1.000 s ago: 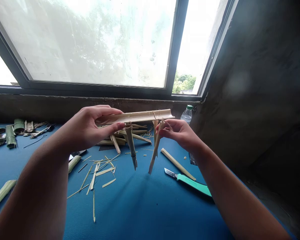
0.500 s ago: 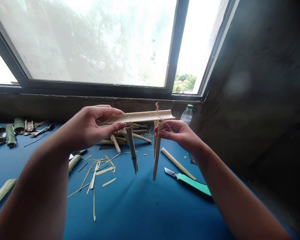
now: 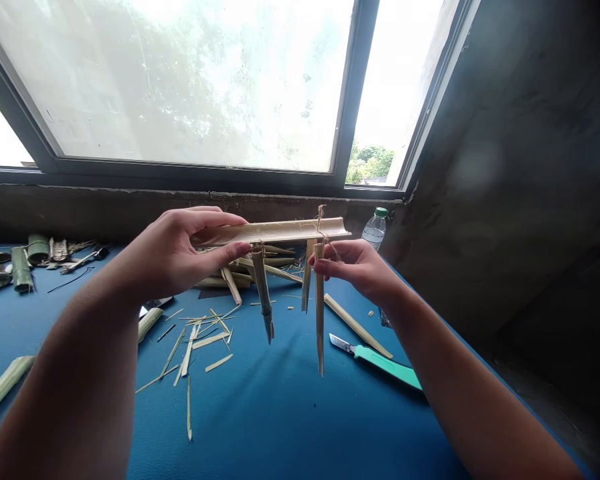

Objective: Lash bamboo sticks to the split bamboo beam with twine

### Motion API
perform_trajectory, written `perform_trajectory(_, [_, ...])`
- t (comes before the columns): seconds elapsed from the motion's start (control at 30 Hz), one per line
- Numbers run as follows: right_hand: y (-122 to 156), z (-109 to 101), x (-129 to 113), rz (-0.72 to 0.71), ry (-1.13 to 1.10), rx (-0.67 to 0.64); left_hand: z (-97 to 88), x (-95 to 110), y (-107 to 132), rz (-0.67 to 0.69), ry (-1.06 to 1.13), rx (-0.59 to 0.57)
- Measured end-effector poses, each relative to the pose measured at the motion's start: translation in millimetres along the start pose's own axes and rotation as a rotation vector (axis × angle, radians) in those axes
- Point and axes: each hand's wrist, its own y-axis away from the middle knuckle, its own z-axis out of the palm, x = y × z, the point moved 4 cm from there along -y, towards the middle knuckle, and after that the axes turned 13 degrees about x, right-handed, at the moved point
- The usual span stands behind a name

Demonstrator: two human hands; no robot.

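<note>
I hold a small bamboo frame above a blue table (image 3: 290, 420). Its top is a pale split bamboo bar (image 3: 280, 231) lying level. My left hand (image 3: 180, 257) is closed round the bar's left end. Thin bamboo legs hang from the bar, one near the middle (image 3: 263, 293) and a longer one on the right (image 3: 319, 307), tied on with brown twine (image 3: 321, 217). My right hand (image 3: 353, 265) pinches the top of the right leg just under the bar.
A teal-handled knife (image 3: 380, 363) lies on the table below my right forearm, beside a loose bamboo strip (image 3: 353, 325). Bamboo slivers (image 3: 195, 347) litter the middle left. Green bamboo sections (image 3: 23, 267) sit far left. A water bottle (image 3: 375, 228) stands by the window sill.
The right leg has swung from slanting left to hanging nearly straight down, its tip lower. A twine end now sticks up above the bar. My left hand has stayed put.
</note>
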Motion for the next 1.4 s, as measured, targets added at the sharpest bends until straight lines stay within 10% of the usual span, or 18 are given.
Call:
perform_trajectory(0.43, [1.1, 3.9, -0.9, 0.007, 0.198, -0.031, 3.3, -4.4, -1.8, -0.074, 0.064, 0.001])
perform_trajectory(0.9, [6.7, -42.8, 14.7, 0.214, 0.899, -0.116, 3.7, -13.4, -3.5, -0.070, -0.284, 0.211])
perform_trajectory(1.23, [21.3, -20.5, -16.6, 0.171, 0.845, -0.231, 30.2, 16.2, -1.5, -0.178, -0.341, -0.037])
perform_trajectory(1.4, [19.8, 21.5, -22.4, -0.077, 0.735, 0.072, 43.0, 36.6, 2.1, -0.300, -0.269, -0.137])
